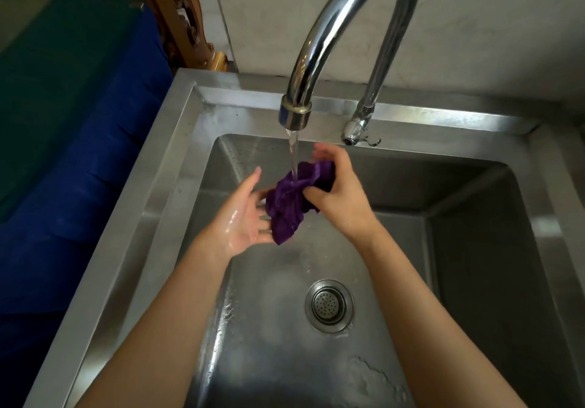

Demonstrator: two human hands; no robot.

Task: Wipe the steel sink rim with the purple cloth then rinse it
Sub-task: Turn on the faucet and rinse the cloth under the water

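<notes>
A crumpled purple cloth (289, 202) hangs over the steel sink basin, directly under the running water from the curved chrome tap (296, 113). My right hand (340, 195) is closed on the cloth's upper right part. My left hand (243, 221), wet and palm up with fingers spread, lies under the cloth's lower left part and touches it. The steel sink rim (158, 183) runs around the basin on the left, back and right.
A round drain strainer (329, 305) sits in the wet basin floor below my arms. The tap's base and lever (356, 132) stand on the back rim. A blue and green covered surface (72, 141) lies left of the sink, and a carved wooden piece (186, 18) behind it.
</notes>
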